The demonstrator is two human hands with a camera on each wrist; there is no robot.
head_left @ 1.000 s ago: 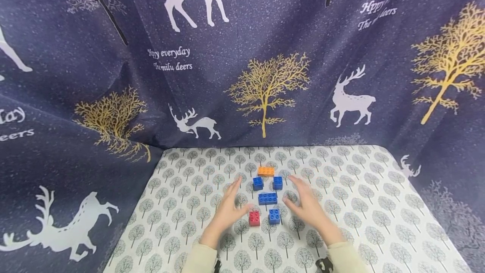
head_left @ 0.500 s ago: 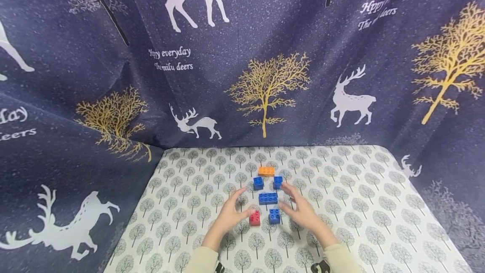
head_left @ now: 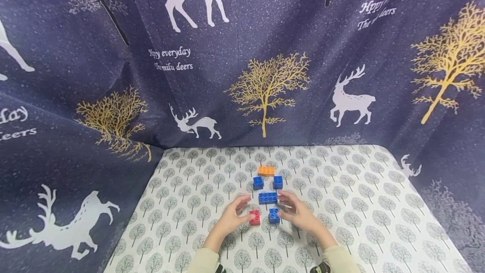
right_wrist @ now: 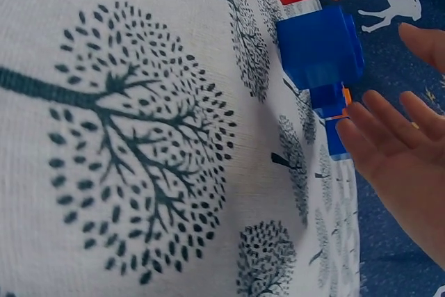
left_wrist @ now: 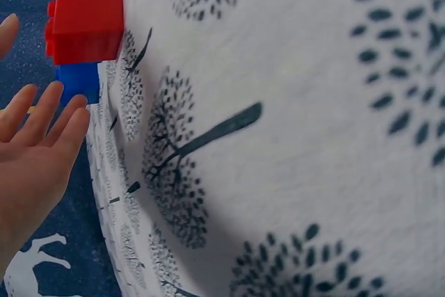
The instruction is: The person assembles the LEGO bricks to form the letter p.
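Note:
In the head view a red toy building brick [head_left: 255, 218] and a square blue brick [head_left: 274, 216] stand side by side, nearest the person. My left hand [head_left: 231, 218] is just left of the red brick, its thumb tip overlapping that brick's edge. From the right, my right hand [head_left: 302, 215] reaches beside the blue brick, thumb close to its side. Both wrist views show spread fingers apart from the bricks: the left hand [left_wrist: 38, 147] below the red brick [left_wrist: 88, 26], the right hand [right_wrist: 400, 151] beside the blue brick [right_wrist: 318, 48]. Contact by either thumb is unclear.
Behind the front pair lies a longer blue brick [head_left: 267, 198]. Farther back stand a small blue brick [head_left: 258, 183] and another small blue brick [head_left: 278, 182], with an orange brick [head_left: 266, 171] behind. A tree-print cloth [head_left: 170, 205] covers the table; a dark deer-print curtain [head_left: 235, 96] hangs behind.
Both hands have moved inward and nearer the person, toward the front red and blue bricks. Their fingers are more bent than before. The bricks keep their places.

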